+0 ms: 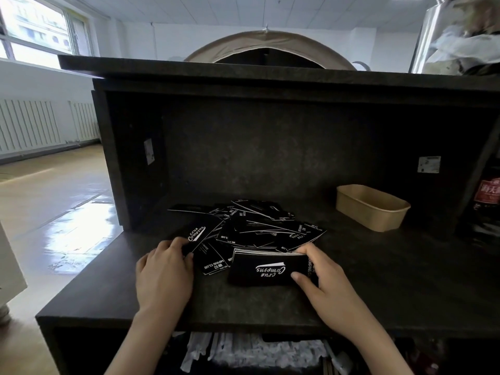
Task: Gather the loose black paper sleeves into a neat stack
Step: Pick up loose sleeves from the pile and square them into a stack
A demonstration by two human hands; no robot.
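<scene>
Head view. Dark desk point(378, 280) with a hutch back panel point(270, 147) behind and a side wall on the left; the front edge runs just below the wrists. Open desk surface to the right of the hands and in front of the stack; the far left corner is tight against the hutch wall.

Loose black paper sleeves point(259, 226) lie in a messy overlapping pile mid-desk, white print showing, some tilted on each other. Just in front of the pile sits the stack point(259, 269) — squared up, white edges visible along its top. Right hand point(322, 277) grips the stack at its right end, thumb on the top face, fingers curled round the far edge. Left hand point(165, 272) pinches one sleeve point(196, 235) by its near end, at the pile's left side; sleeve is angled up and away, logo face up.

Tan paper tray point(373, 208) sits well apart to the right rear — what is inside cannot be told from this angle. A dark bottle with a red label point(488, 196) stands at the far right edge. Two small white stickers on the hutch walls.

Below the desk front, an open shelf holds pale crumpled material. Room: glossy floor point(54, 201) at left, radiator and window beyond, a beige dome tent point(270, 47) behind the hutch.
</scene>
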